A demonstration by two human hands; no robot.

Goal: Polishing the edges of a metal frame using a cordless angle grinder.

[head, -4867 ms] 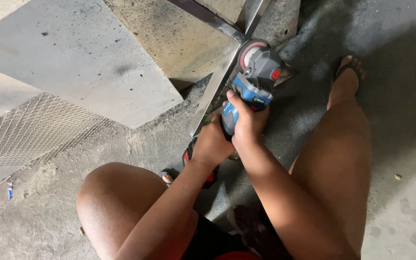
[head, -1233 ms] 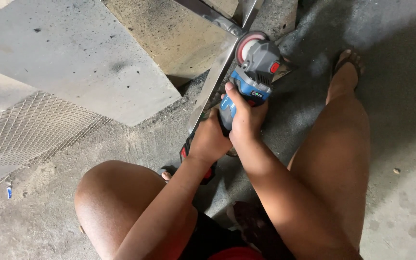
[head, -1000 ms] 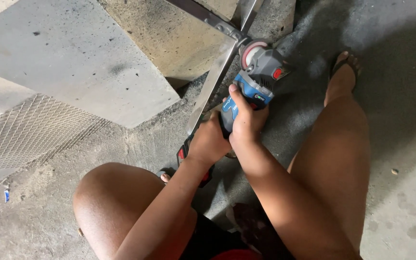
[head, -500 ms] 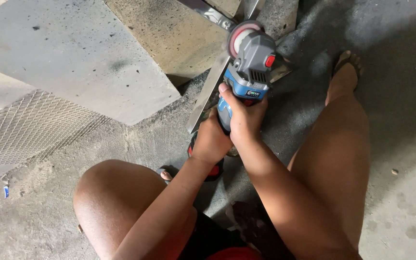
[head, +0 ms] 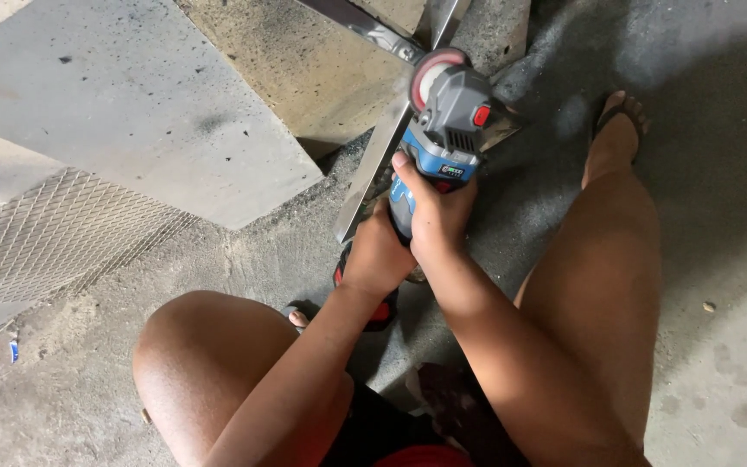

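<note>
Down on the concrete floor (head: 719,285), a squatting person holds a blue and grey grinder (head: 443,130) with both hands, its red-rimmed disc (head: 430,73) set at a flat metal strip (head: 373,177) that runs up to a joint of crossing strips; the right hand (head: 437,207) has its grip wrapped tight round the grinder's body, and the left hand (head: 379,255) has its grip closed on the rear handle just behind. Bare knees sit on either side of the tool, and a sandalled foot (head: 616,130) rests near the disc, so a kick or slip could likely throw the wheel toward skin. A grey slab (head: 131,112) and a wire mesh sheet (head: 54,238) crowd the left, their edges near the strip; open floor lies to the right, giving more room there
</note>
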